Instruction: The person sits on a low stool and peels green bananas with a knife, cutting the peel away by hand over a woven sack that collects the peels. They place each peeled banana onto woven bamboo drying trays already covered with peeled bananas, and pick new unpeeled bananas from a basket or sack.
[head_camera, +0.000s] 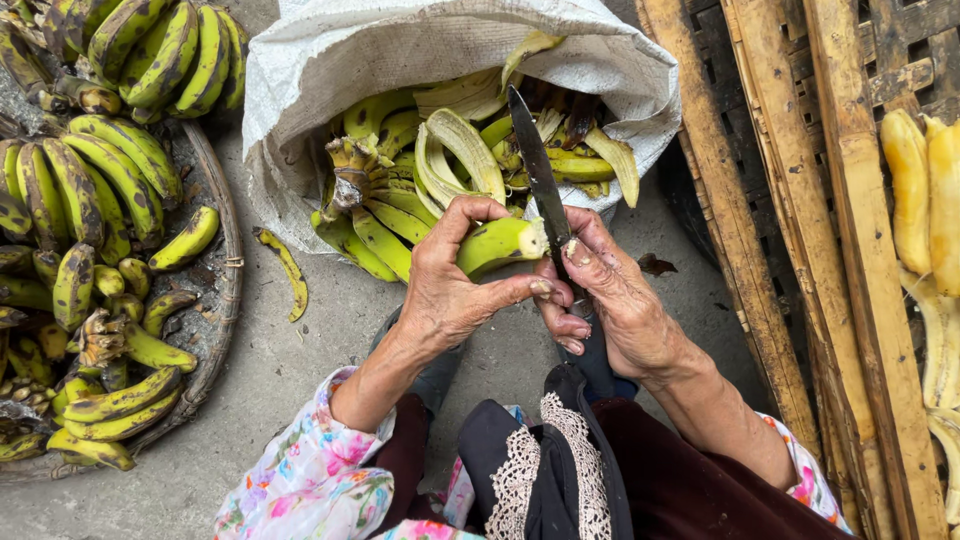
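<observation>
Here the left hand (452, 290) wraps a green banana (498, 243), fingers curled over its top and thumb pressed underneath, just above the person's lap. The banana lies roughly level, its cut pale end pointing right and touching the blade. The right hand (610, 295) is closed around the handle of a long dark knife (540, 180), fingers folded tight, thumb near the blade base. The blade points up and slightly left, its tip over the sack mouth.

Just beyond the hands sits a white woven sack (330, 60), top rolled open, filled with green banana peels (465, 150) and a stalk stub (350, 170). A single peel strip (285, 270) lies on the grey concrete floor (320, 340) left of the sack. Far left, a shallow round basket (222, 200) is piled with unpeeled green bananas (90, 190), many blotched black. On the right, a weathered wooden rack (800, 200) holds peeled yellow bananas (915, 190) near the frame edge, well apart from the hands.

Floral sleeves (320, 470) and a dark lace-trimmed cloth (545, 470) show at the bottom.
</observation>
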